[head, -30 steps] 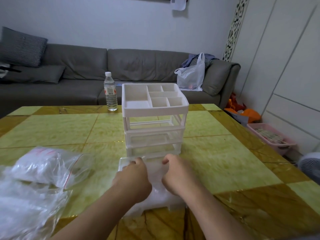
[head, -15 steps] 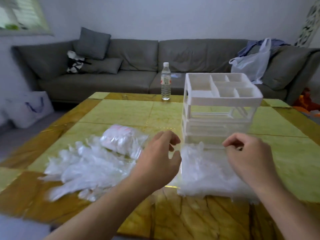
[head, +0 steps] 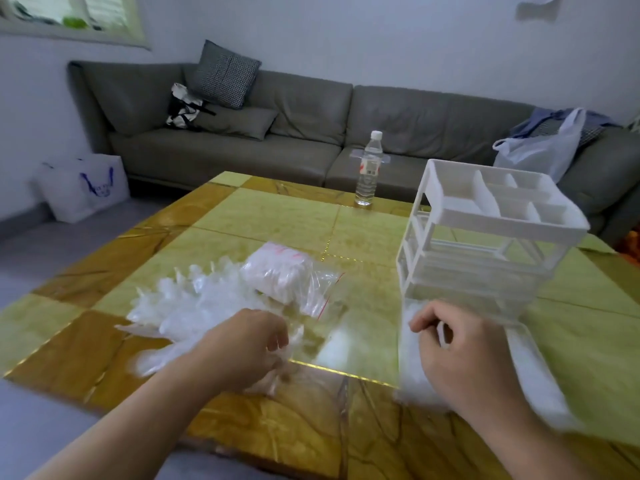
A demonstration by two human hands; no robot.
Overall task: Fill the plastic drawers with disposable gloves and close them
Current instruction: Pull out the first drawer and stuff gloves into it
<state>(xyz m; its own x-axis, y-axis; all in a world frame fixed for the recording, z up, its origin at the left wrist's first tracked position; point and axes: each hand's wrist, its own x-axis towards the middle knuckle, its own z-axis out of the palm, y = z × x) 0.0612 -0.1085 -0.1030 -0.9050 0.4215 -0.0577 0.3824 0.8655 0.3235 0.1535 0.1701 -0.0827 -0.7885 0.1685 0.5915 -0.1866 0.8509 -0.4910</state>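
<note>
The left hand (head: 242, 344), fingers curled into thin clear disposable gloves (head: 180, 313), sits left of the pulled-out clear plastic drawer (head: 530, 368). The right hand (head: 460, 351) (loosely curled, grip unclear) hovers over that drawer, below the white organiser (head: 485, 244).

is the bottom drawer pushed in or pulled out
Pulled out: the bottom drawer juts from the white organizer toward the person, with gloves inside and the right hand over it.

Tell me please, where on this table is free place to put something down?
Bare patches: between the water bottle and the glove bag; the near edge between the forearms. Crowded: the glove pile at left, the open drawer before the drawer unit.
</note>
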